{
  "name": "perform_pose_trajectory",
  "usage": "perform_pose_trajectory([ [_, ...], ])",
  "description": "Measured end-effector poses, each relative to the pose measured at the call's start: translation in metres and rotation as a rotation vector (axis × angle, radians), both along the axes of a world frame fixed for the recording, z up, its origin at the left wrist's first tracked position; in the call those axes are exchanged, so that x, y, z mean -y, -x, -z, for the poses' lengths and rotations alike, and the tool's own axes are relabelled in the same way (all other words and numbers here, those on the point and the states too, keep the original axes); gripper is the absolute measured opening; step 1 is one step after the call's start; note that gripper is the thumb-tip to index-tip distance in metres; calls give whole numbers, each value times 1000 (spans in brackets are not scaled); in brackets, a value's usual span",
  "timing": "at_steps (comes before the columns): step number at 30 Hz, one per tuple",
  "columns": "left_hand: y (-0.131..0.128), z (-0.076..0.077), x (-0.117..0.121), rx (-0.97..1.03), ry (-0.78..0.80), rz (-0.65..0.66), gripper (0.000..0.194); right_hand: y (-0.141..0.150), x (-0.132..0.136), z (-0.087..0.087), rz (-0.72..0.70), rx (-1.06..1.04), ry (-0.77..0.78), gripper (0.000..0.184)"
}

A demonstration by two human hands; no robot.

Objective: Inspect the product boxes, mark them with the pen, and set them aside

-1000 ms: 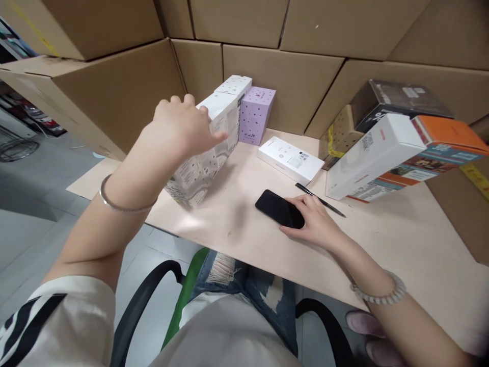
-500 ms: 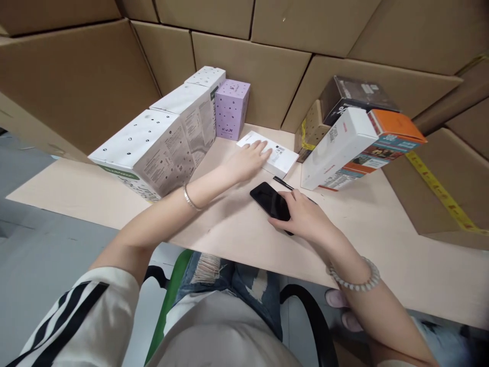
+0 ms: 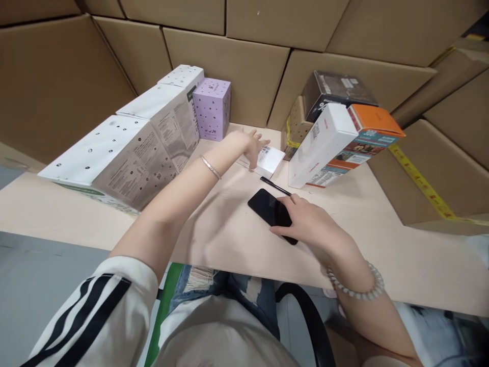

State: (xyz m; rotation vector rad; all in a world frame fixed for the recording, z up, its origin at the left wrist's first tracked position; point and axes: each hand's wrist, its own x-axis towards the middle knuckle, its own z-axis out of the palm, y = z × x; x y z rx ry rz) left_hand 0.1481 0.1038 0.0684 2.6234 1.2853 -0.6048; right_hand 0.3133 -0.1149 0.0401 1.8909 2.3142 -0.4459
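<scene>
My left hand (image 3: 252,146) reaches over a small flat white box (image 3: 272,161) on the table, wrist raised, fingers apart and pointing down around it. Part of the box is hidden under the hand; I cannot tell how firmly the fingers touch it. My right hand (image 3: 311,220) grips a black smartphone (image 3: 263,205), thumb along the near edge and fingers at the far edge. The phone lies screen up on the table. Just beyond it is a black pen (image 3: 273,184), its right end running to my right fingers.
Large white boxes (image 3: 133,158) line the left side, with a purple box (image 3: 210,109) behind them. To the right stand a white upright box (image 3: 321,145), an orange box (image 3: 376,120), a dark box (image 3: 338,94) and a brown box (image 3: 298,125). Cardboard walls (image 3: 225,66) enclose the table (image 3: 217,224).
My left hand has gone from lying flat on the small white box to an arched pose with its wrist raised. The phone has shifted slightly toward me with my right hand. The view has turned right.
</scene>
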Motion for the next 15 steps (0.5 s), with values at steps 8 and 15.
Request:
perform_pose_trajectory([
  [8,12,-12,15,15,-18,-31,121,6,0,-4,44,-20,15,67],
  [15,54,-20,75,396,-294,151,117,0,-3,-2,179,-161,-264,65],
])
